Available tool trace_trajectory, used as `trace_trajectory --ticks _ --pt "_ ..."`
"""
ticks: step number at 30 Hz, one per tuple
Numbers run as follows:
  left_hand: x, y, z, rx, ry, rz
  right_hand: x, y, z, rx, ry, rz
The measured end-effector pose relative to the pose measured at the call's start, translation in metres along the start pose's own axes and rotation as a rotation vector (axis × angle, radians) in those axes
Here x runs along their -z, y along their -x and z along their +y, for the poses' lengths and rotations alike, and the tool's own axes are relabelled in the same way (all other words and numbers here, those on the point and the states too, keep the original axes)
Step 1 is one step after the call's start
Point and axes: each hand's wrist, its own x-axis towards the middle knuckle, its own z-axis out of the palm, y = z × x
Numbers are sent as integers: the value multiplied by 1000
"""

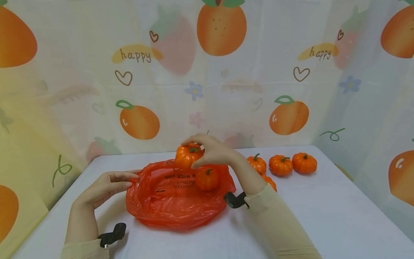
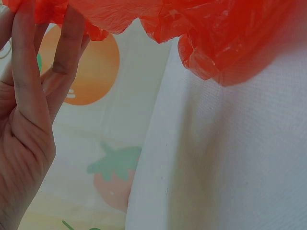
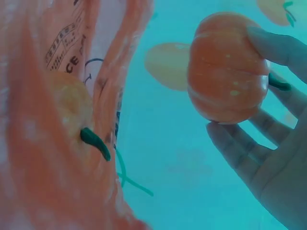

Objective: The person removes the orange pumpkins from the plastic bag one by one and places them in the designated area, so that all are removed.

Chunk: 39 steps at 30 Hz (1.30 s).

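My right hand (image 1: pixel 215 149) grips a small orange pumpkin (image 1: pixel 187 157) with a green stem, holding it above the far rim of a red plastic bag (image 1: pixel 174 212). In the right wrist view, thumb and fingers span the pumpkin (image 3: pixel 228 69) from both sides. Another pumpkin (image 1: pixel 207 179) sits inside the bag, on its right side. The bag lies on the table with its mouth spread wide and printed lettering showing inside. At the bag's left edge, my left hand (image 1: pixel 105 185) pinches the rim between thumb and fingers; the left wrist view shows its fingers (image 2: pixel 29 72) up against the red plastic.
Right of the bag, several more pumpkins stand on the white table (image 1: pixel 330 212): one (image 1: pixel 304 163) furthest right, one (image 1: pixel 280 165) beside it, others partly behind my right forearm. A fruit-patterned curtain (image 1: pixel 226 97) hangs behind the table and along its sides.
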Motion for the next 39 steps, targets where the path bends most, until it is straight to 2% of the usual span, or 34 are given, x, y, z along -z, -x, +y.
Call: trace_trajectory --ticks 10,17,26,39 --pt "-1 -1 -1 6 3 1 6 35 13 -19 -131 47" --pt "0 -2 -4 9 3 -7 6 53 18 -47 -103 77" --pt "0 -3 -4 -12 3 -14 10 71 24 -5 -57 127" --pt "0 -3 -4 -23 6 -20 17 99 29 -89 -12 174"
